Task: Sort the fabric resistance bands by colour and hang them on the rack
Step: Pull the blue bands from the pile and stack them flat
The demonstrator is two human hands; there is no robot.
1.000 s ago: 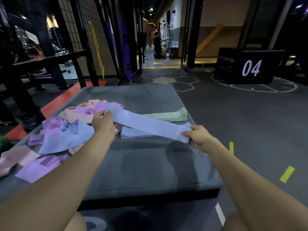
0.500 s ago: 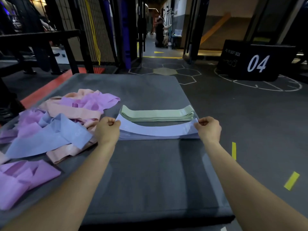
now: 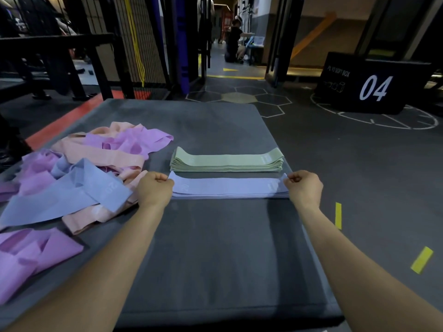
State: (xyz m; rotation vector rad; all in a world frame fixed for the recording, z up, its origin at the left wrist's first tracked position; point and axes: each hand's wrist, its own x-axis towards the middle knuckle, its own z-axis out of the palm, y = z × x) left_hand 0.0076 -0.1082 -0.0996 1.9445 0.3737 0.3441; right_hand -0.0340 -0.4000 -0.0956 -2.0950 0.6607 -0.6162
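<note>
Laying a flat pale lavender-blue fabric resistance band (image 3: 230, 186) onto the short stack of matching bands (image 3: 230, 194) near the right edge of the grey padded platform (image 3: 215, 248). Gripping the band's left end with the left hand (image 3: 154, 188), fingers curled and pinching the fabric; pinching the right end with the right hand (image 3: 303, 188), fingers curled likewise. Holding the band stretched straight and level, lined up with the stack beneath and apparently touching it.

Sitting just beyond, toward the far edge, a neat stack of pale green fabric bands (image 3: 226, 160), squared and seemingly finished. Lying along the left edge, an unsorted heap (image 3: 96, 168): lilac-purple bands, peach-pink bands, and at least one wide blue band (image 3: 69, 195) draped loosely over the pink ones. Spilling over the near left corner, more purple bands (image 3: 31, 255).

Judging progress: sorting partway done. Green apparently complete, blue under way with at least one band waiting in the heap, purple and pink not yet started as stacks. Hanging not yet begun; no rack clearly identifiable here, though dark metal framing (image 3: 60, 51) is standing past the far left corner. Remaining: finishing blue, stacking purple and pink, then carrying each colour to the rack.
</note>
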